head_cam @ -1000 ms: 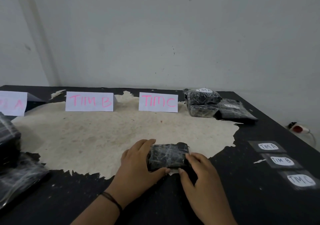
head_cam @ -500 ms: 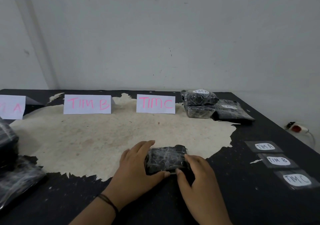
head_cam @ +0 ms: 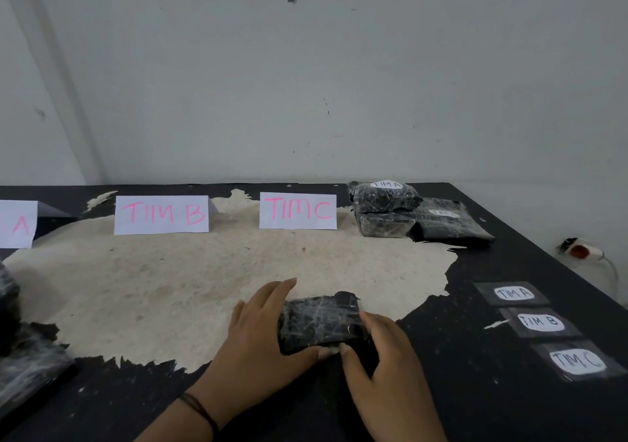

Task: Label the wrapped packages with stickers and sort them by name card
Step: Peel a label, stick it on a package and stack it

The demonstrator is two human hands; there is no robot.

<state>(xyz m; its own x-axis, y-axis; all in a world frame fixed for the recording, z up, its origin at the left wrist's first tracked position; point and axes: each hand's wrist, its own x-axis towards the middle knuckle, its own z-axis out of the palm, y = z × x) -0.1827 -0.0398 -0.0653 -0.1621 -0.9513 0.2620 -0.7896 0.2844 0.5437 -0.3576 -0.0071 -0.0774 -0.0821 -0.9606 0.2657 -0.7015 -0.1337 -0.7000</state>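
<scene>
While both hands (head_cam: 268, 336) grip a package (head_cam: 321, 322), stickers (head_cam: 540, 322) lie right.

hands: 2, left (head_cam: 261, 334), right (head_cam: 384, 370) | name cards (head_cam: 161, 215): 3 | sticker sheets (head_cam: 513, 293): 3 | wrapped packages (head_cam: 321, 322): 1 held, 3 far right, at least 2 at left edge

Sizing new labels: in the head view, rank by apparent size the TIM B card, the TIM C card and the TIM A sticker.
1. TIM B card
2. TIM C card
3. TIM A sticker, smallest though nearer the camera.
</scene>
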